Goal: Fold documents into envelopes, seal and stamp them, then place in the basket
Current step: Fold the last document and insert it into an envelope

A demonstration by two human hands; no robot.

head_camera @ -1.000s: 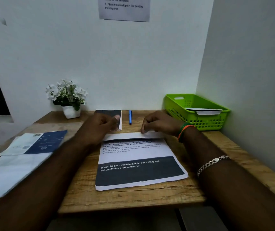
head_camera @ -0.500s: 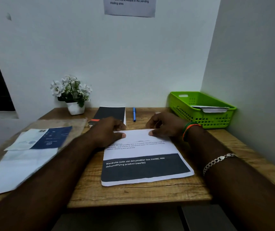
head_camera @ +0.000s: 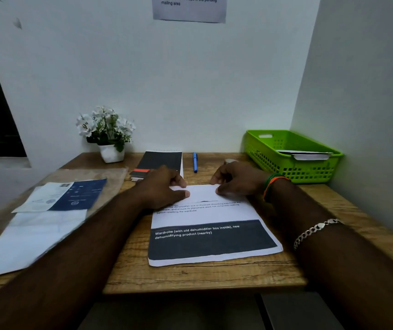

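White printed paper document with a dark grey band across its lower part (head_camera: 211,231) lies flat on the wooden worktop (head_camera: 190,277), directly in front of the person, its far edge turned back toward them in a narrow fold. Left hand (head_camera: 164,186) rests on the left end of that folded strip, thumb laid out along it and pressing down, fingers curled over the far edge; right hand (head_camera: 236,181) sits at the right end, fingertips (head_camera: 218,191) pressing the strip flat, fingers bent at the knuckles. Neither hand lifts the sheet; both pin it. Judgement on handling: a single sheet, very light, limp, no stiffness of its own, likely to skid on the smooth wood unless held down on one side while the other works. Creases readily and keeps them, so a crooked fold would probably stay. Best hold looks to be at the two ends of the fold line, pads flat, then a sweep outward from the middle. A small ripple shows near the strip's near edge, so the crease seems not yet fully set. Green plastic lattice basket (head_camera: 309,172) stands at the far right against the wall, well apart, with a white envelope (head_camera: 309,155) lying across its rim
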